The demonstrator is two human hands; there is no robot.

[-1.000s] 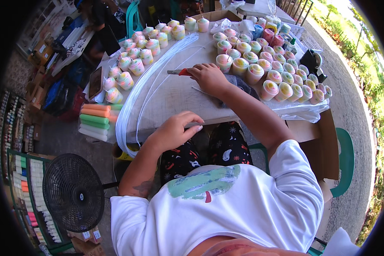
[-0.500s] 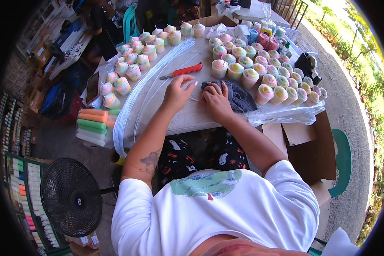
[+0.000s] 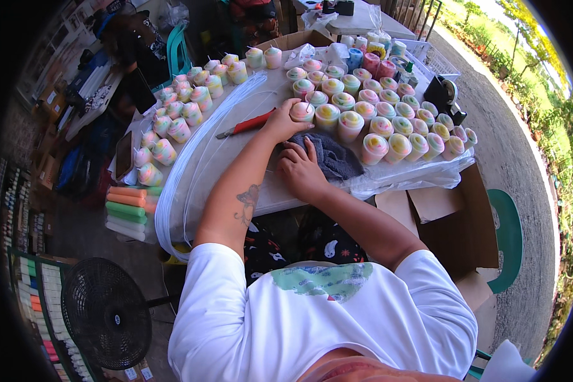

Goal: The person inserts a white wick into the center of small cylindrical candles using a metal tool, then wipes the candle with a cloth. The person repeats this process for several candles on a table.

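My left hand (image 3: 285, 122) reaches across the table, its fingers and thumb closed around a pastel swirled candle (image 3: 302, 113) at the near-left corner of a large group. A wick stands up from that candle. Against the dark grey cloth (image 3: 331, 156) rests my right hand (image 3: 301, 169), fingers curled; what they pinch, if anything, is hidden. Beneath my left wrist lies a red-handled utility knife (image 3: 245, 126), partly covered. A long bundle of white wicks (image 3: 200, 137) curves along the table left of my forearm.
Wicked candles (image 3: 191, 113) stand in rows at the left. Orange, green and white sticks (image 3: 126, 213) lie at the left edge. Clear plastic (image 3: 401, 179) hangs at the front right, above an open cardboard box (image 3: 458, 223). A black fan (image 3: 107, 312) stands lower left; a person (image 3: 130, 48) is behind.
My left hand has moved forward from above the table to the corner candle and closed on it. My right hand stays by the cloth. The whole view has shifted slightly.
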